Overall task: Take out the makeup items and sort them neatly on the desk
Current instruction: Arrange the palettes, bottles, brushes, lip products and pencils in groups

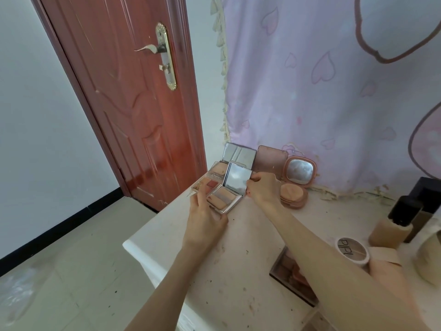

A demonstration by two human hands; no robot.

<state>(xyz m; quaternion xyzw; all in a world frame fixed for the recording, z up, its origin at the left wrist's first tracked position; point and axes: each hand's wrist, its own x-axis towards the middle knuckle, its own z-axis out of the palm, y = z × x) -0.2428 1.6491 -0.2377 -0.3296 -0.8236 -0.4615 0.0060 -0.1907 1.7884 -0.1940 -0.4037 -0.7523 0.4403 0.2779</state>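
Head view: both hands are working at the far left corner of the white desk (pixel 238 259). The left hand (pixel 205 218) is gripping the base of a small open compact palette (pixel 220 198), fingers curled round its near-left edge. The right hand (pixel 263 189) is pinching the right edge of that palette's mirrored lid (pixel 237 179), which is standing tilted up, thumb and fingertips bent at the lid's rim. The palette is sitting just above the desk corner, overlapping a flat multi-shade palette (pixel 206 183) lying behind it.

Further back, a second mirror lid (pixel 239 154) is standing open, a brown closed case (pixel 270 160) is leaning against the pink curtain (pixel 334 91), and a round pink compact (pixel 299 172) is standing open with its mirror facing out over its puff (pixel 292 194).

Near right, an eyeshadow palette (pixel 290 274) is lying partly under the right forearm. A white round jar (pixel 352 250) is lying beside it, and a foundation bottle with a dark cap (pixel 393 223) is lying just beyond. A red door (pixel 124 91) is showing at left.
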